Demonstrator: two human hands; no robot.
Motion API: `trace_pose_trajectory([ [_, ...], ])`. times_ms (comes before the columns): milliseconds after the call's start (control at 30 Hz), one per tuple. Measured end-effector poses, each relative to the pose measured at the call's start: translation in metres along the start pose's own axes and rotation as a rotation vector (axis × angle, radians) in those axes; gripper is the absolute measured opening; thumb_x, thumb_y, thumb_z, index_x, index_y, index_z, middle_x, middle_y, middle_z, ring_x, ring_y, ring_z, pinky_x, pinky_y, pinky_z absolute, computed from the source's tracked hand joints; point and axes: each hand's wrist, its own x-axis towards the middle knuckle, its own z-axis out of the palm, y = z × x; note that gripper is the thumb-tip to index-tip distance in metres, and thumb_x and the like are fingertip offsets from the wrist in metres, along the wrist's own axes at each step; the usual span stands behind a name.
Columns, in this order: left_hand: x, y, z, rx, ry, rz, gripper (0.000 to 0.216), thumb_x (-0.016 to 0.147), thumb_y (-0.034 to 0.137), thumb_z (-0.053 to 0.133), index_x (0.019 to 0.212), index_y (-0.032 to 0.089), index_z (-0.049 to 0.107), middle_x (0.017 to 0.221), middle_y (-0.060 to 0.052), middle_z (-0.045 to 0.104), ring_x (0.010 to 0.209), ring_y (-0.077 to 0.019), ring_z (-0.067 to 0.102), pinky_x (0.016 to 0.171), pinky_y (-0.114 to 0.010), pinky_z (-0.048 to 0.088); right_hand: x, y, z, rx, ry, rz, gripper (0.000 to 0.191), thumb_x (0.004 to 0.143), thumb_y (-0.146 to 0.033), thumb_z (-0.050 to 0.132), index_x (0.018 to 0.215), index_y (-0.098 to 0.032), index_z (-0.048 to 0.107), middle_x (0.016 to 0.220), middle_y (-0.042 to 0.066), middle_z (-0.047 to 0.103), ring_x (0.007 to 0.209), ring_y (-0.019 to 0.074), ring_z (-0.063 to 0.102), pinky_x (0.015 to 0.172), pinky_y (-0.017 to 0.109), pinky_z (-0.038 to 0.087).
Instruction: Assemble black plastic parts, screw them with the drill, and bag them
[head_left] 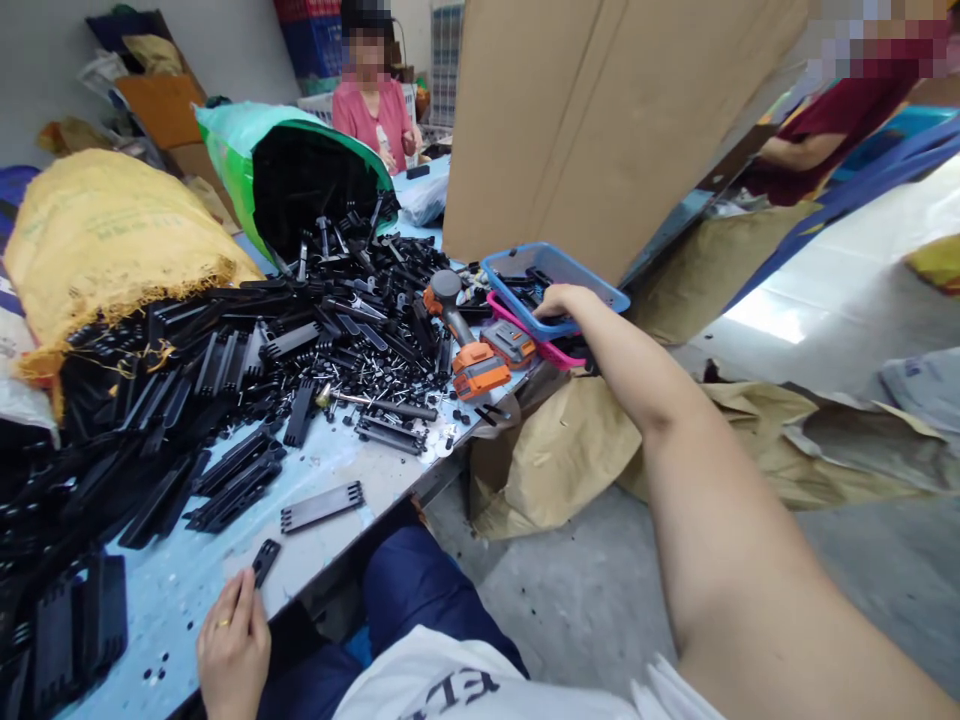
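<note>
Black plastic piece is by the table edge, near end pinched in the left hand, long axis slanting away and rightward. Notched bar lies more crosswise just beyond. Right hand's in the blue basket, can't tell if it's gripping anything.
</note>
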Motion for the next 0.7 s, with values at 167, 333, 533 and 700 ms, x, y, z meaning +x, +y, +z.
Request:
trace_pose_trajectory([
  [167,-0.002,-0.003,0.005,0.042,0.036,0.009,0.038,0.088,0.023,0.046,0.125,0.016,0.056,0.113,-0.014,0.064,0.104,-0.0295,0.06,0.09,-0.045,0.048,0.013,-0.005,0.005,-0.037,0.048,0.044,0.054,0.056,-0.04,0.074,0.098,-0.007,0.069,0.093,0.013,0.068,0.085,0.025,0.064,0.073,0.031,0.053],
  [333,-0.002,-0.001,0.005,0.095,0.063,0.049,0.039,0.088,0.02,0.047,0.127,0.013,0.054,0.112,-0.016,0.064,0.103,-0.0298,0.061,0.087,-0.044,0.05,0.013,-0.007,0.008,0.019,0.148,0.086,0.057,0.056,-0.039,0.074,0.102,-0.005,0.068,0.096,0.015,0.067,0.086,0.026,0.064,0.072,0.032,0.053],
  [533,0.0,0.001,0.003,0.104,0.091,0.076,0.039,0.089,0.019,0.046,0.126,0.012,0.054,0.112,-0.016,0.064,0.101,-0.0298,0.062,0.085,-0.044,0.05,0.015,0.004,0.008,0.09,0.051,0.061,0.047,0.058,-0.038,0.075,0.094,-0.008,0.07,0.083,0.009,0.068,0.078,0.0233,0.064,0.065,0.028,0.052],
  [700,-0.001,0.001,0.004,0.112,0.102,0.074,0.04,0.088,0.018,0.048,0.128,0.014,0.053,0.112,-0.015,0.064,0.101,-0.0297,0.062,0.086,-0.044,0.05,0.006,0.012,0.014,0.123,0.227,0.08,0.055,0.058,-0.034,0.075,0.103,-0.005,0.065,0.095,0.016,0.066,0.089,0.0261,0.063,0.073,0.032,0.052],
])
